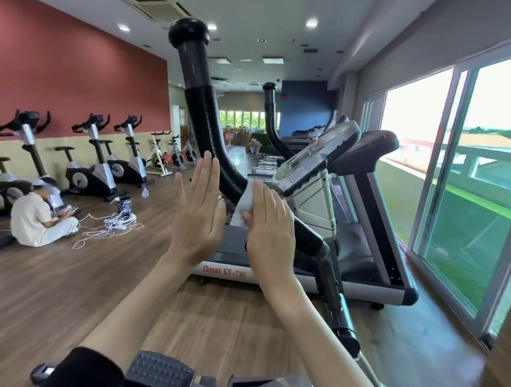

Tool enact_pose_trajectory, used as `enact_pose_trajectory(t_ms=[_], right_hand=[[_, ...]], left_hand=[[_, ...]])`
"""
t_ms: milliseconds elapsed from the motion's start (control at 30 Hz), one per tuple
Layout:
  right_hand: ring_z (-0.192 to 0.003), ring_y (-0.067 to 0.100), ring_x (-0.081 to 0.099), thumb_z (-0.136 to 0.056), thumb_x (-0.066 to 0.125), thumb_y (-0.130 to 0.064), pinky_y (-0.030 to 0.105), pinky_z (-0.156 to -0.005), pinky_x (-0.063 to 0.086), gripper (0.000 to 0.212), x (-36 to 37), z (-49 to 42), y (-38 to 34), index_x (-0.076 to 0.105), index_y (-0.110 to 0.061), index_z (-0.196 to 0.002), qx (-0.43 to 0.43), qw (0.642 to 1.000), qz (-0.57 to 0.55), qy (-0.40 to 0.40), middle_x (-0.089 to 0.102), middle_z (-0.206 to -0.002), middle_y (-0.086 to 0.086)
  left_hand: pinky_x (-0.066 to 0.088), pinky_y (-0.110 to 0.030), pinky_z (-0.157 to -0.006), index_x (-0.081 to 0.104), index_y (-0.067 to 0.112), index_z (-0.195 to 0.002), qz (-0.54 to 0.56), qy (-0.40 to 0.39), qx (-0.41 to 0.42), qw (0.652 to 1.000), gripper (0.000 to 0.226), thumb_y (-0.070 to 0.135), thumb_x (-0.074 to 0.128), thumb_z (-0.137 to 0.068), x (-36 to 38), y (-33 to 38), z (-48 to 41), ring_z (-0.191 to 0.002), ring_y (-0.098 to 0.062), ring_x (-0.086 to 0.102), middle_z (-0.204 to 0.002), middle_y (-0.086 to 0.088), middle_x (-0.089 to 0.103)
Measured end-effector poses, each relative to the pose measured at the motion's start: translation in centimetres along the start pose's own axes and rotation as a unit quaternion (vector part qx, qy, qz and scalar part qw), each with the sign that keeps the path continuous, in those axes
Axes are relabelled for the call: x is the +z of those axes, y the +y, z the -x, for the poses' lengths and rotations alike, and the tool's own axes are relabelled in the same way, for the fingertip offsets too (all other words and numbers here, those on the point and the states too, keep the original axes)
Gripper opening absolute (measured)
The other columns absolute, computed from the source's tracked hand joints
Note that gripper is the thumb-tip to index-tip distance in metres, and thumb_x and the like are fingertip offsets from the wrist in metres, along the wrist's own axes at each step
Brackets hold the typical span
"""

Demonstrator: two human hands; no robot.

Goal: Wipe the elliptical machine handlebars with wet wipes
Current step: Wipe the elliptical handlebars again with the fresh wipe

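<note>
Handlebar [211, 120] before console [313, 158], perhaps touching.

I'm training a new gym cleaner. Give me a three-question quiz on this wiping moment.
1. True or false: the white wipe is under the right hand.
2. The left hand is: A) gripping the near handlebar, B) open and flat, C) holding a bottle.
3. Fill in: the wipe lies against the handlebar's ___ bend.

Key: 1 true; 2 B; 3 lower.

Left hand [197, 216] flat, fingers straight; right hand [271, 229] raised alongside, fingers extended.
</note>
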State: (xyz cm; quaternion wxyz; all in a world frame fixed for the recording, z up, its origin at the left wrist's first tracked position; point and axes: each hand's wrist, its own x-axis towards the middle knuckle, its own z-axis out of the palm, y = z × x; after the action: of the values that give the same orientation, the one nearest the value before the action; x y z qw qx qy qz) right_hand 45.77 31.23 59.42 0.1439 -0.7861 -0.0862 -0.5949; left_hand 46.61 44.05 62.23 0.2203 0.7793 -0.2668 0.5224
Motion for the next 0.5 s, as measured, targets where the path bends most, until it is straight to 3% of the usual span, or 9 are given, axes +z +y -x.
enact_pose_trajectory(t_ms=[133, 233, 500], right_hand=[[-0.128, 0.021, 0.042, -0.104, 0.028, -0.031, 0.032, -0.108, 0.031, 0.044, -0.6, 1.4, 3.2, 0.035, -0.009, -0.14, -0.065, 0.997, 0.044, -0.013, 0.049, -0.139, 0.009], [-0.127, 0.022, 0.041, -0.102, 0.033, -0.03, 0.033, -0.108, 0.031, 0.043, -1.5, 2.7, 5.4, 0.034, -0.007, -0.139, -0.064, 0.998, 0.015, -0.016, 0.048, -0.139, 0.011], [-0.131, 0.012, 0.037, -0.099, 0.032, -0.04, 0.023, -0.11, 0.026, 0.054, -3.4, 4.9, 8.7, 0.034, -0.011, -0.144, 0.078, 0.974, -0.182, -0.109, 0.042, -0.145, 0.001]], left_hand=[[-0.014, -0.041, -0.118, 0.008, -0.003, -0.149, -0.023, 0.003, -0.016, 1.0, 0.063, 0.018, 0.027, -0.093, 0.6, 0.8, 0.1, -0.148, -0.014, -0.006, -0.159, -0.01, 0.001], [-0.016, -0.04, -0.117, 0.003, 0.0, -0.15, -0.026, 0.0, -0.033, 0.999, 0.065, 0.022, 0.027, -0.094, 1.0, 1.4, 0.2, -0.147, -0.011, -0.012, -0.158, -0.006, -0.006], [-0.019, -0.037, -0.116, -0.002, 0.004, -0.151, -0.047, 0.007, -0.069, 0.996, 0.068, 0.027, 0.03, -0.095, 2.0, 2.3, 0.3, -0.147, -0.013, -0.014, -0.158, -0.005, -0.011]])
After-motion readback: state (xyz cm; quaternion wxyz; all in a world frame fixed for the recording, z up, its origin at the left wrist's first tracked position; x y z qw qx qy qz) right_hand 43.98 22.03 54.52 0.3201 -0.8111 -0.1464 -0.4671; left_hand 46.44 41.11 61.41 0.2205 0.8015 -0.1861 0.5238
